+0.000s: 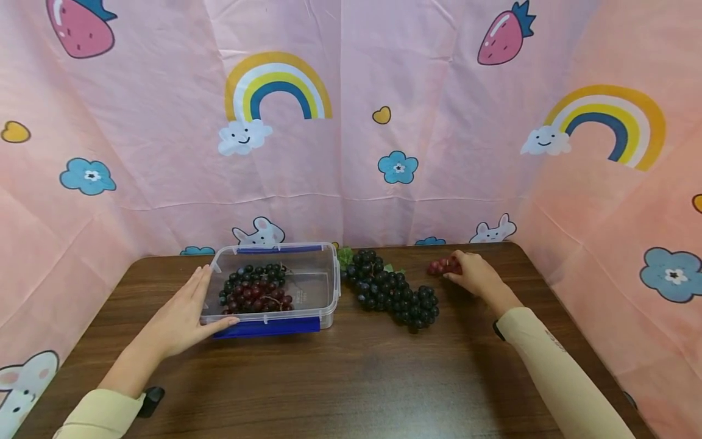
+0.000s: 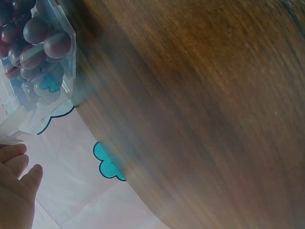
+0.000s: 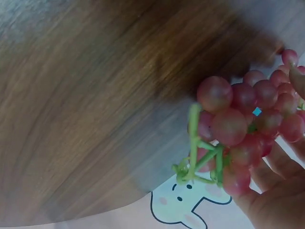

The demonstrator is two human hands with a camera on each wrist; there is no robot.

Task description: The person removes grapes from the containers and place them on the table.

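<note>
A clear plastic box (image 1: 326, 275) with blue clips stands on the brown table, holding a bunch of dark red and black grapes (image 1: 256, 289). My left hand (image 1: 189, 308) lies flat against the box's left front corner, fingers straight. In the left wrist view the box wall (image 2: 62, 52) and grapes (image 2: 35, 43) show at the top left. My right hand (image 1: 471, 272) grips a small bunch of red grapes (image 1: 441, 265) at the back right of the table; the right wrist view shows the red bunch (image 3: 248, 126) and its green stem in my fingers (image 3: 279, 193). A large black grape bunch (image 1: 392, 291) lies between box and right hand.
Pink cloth with rainbows, strawberries and flowers (image 1: 351, 122) walls in the table on three sides. The wooden table (image 1: 351, 378) stretches bare toward me. A small dark object (image 1: 150, 399) sits by my left sleeve.
</note>
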